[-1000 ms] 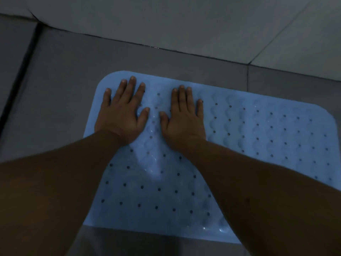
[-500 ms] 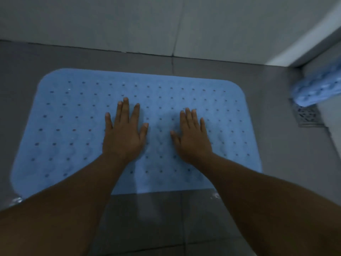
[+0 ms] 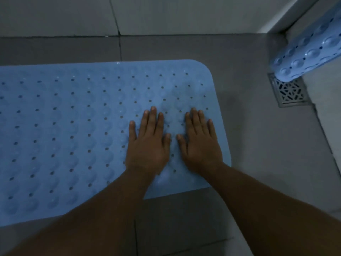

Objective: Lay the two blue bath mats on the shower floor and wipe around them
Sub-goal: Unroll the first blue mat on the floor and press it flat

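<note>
Two blue rubber mats are in view, and the bigger sight by far is the flat blue perforated bath mat (image 3: 70, 130) spread on the grey tiled shower floor (image 3: 258, 163). It fills the left and centre of the frame, its long axis running left to right, roughly parallel to the pale tiled wall (image 3: 166, 13) along the top; its left end runs out of the frame, and its rounded right end points toward the right side of the frame. Rows of small holes and raised bumps cover its surface.

Both bare forearms come up from the bottom edge. The left hand (image 3: 147, 145) lies palm down on the mat's right portion, fingers straight and slightly spread, gripping nothing. The right hand (image 3: 201, 145) lies just beside it, thumbs close together, also flat and pressing down near the mat's right edge.

At the upper right, the second blue mat, rolled or folded with its suction cups outward (image 3: 310, 50), slants from the corner downward to the left. Its lower end overlaps a square metal floor drain grate (image 3: 289, 93).
</note>
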